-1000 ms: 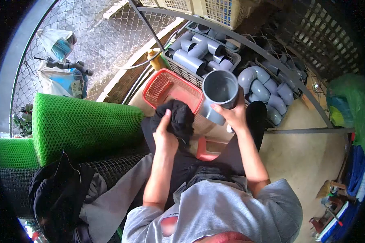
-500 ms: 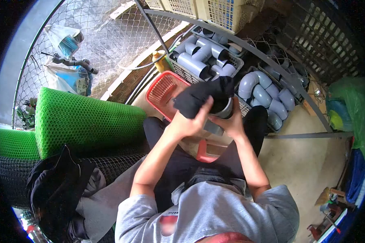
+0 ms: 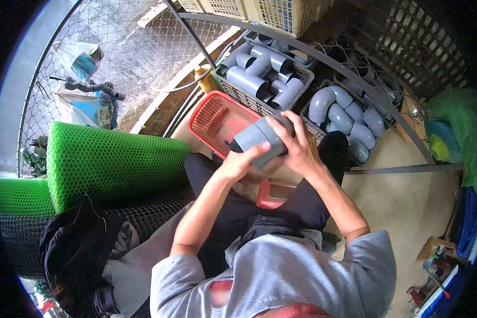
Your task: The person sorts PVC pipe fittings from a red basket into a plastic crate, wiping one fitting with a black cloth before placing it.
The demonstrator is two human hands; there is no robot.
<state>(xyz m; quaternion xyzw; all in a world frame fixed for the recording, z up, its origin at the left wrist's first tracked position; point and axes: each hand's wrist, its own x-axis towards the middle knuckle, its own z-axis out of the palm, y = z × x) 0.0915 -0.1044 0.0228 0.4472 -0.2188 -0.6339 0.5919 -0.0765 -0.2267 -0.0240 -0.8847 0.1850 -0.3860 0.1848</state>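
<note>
1. Snugly, my left hand [image 3: 239, 165] was closed on the lower left end of a gray pipe piece [image 3: 257, 139], with my thumb on top.
2. My right hand [image 3: 302, 151] was wrapped round the other end, its fingers spread only a little.
3. I had the pipe piece up over my lap, tipped on its side, by the near right corner of a red basket [image 3: 199, 121].
4. A small dark bit [image 3: 231, 146] poked out by my left fingers; I could not tell what it was.
5. Past the basket's far right edge sat a dark crate [image 3: 242, 97] full of gray pipes [image 3: 246, 80].
6. Another crate, to the right, held bent pipes [image 3: 340, 117], and some reached its near edge.
7. A yellow bottle [image 3: 207, 80] stood near the basket's far left corner.
8. A green mesh roll [image 3: 116, 161] lay to my left.
</note>
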